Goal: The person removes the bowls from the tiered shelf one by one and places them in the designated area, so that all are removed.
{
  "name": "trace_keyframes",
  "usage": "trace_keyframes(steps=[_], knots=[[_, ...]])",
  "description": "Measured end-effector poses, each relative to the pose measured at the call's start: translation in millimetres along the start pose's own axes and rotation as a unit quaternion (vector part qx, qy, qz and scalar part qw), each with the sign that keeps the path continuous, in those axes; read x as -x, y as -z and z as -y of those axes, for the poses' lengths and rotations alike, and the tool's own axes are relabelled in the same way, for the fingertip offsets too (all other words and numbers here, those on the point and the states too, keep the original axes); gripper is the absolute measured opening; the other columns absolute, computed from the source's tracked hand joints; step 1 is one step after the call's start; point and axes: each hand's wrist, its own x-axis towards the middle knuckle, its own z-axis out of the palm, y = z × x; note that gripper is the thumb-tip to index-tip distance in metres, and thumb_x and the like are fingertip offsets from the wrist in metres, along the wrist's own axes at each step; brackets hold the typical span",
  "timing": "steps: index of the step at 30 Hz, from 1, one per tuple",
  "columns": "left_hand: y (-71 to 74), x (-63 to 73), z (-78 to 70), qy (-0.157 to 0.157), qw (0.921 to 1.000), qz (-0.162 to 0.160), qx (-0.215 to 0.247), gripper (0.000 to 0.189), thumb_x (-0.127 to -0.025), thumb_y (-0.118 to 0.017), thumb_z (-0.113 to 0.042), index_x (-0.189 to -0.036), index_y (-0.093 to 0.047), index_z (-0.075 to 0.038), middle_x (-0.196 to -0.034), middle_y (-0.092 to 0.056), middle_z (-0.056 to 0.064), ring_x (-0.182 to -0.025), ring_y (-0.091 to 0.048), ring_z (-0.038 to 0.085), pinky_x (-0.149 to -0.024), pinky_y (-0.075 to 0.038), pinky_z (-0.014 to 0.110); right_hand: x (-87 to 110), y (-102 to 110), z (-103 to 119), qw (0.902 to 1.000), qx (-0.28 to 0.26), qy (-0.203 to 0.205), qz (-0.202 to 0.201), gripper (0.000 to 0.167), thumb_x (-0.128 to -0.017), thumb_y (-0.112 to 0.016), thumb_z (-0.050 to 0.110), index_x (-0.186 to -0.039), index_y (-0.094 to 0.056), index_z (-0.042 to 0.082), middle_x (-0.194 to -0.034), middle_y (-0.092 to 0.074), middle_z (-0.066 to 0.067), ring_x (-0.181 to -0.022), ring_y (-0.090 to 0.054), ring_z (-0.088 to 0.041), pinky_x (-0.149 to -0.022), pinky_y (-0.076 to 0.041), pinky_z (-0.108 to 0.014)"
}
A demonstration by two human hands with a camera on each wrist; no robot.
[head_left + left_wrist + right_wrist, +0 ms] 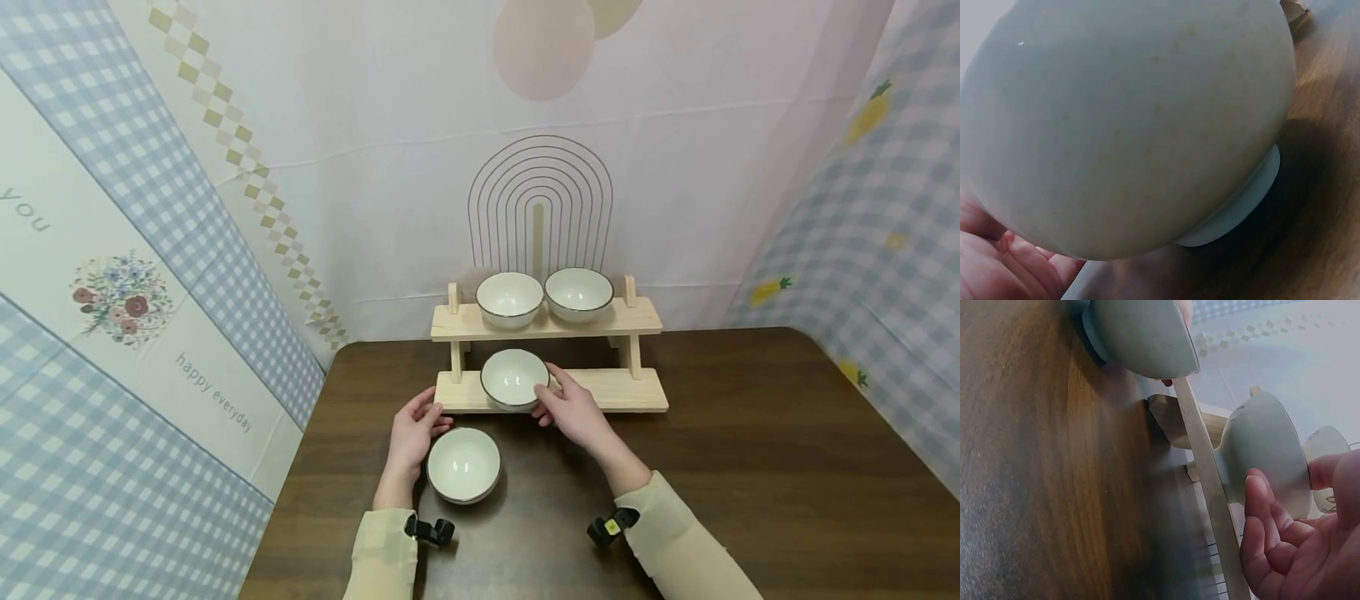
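My right hand grips a white bowl with a thin dark rim at its right side, thumb at the rim. This bowl stands at the lower step of a pale wooden two-tier shelf, and the right wrist view shows its foot by the board. Beside the shelf's lower left end is my left hand, with loosely bent fingers; whether they touch the board is unclear. A similar bowl sits on the table just right of that hand. Its outside fills most of the left wrist view.
Two more white bowls, a left one and a right one, stand side by side on the upper step. The shelf is near the back edge of the brown wooden table. Printed cloth hangs behind and at both sides.
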Motion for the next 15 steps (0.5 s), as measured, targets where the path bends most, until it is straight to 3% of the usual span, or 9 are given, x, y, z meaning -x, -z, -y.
trace_keyframes(steps=[15], knots=[[-0.6,-0.5,0.2,0.003,1.0000,-0.006,0.000,0.043,-0.109,-0.061,-0.002,-0.151,-0.056,0.002,-0.108,-0.069,0.016,-0.082,-0.074,0.018,-0.078,-0.065,0.030,1.8,-0.2,1.6,0.9999,-0.014,0.002,0.003,0.065,-0.111,-0.058,0.025,-0.166,-0.033,0.002,-0.083,-0.076,-0.008,-0.070,-0.070,-0.019,-0.084,-0.062,-0.054]])
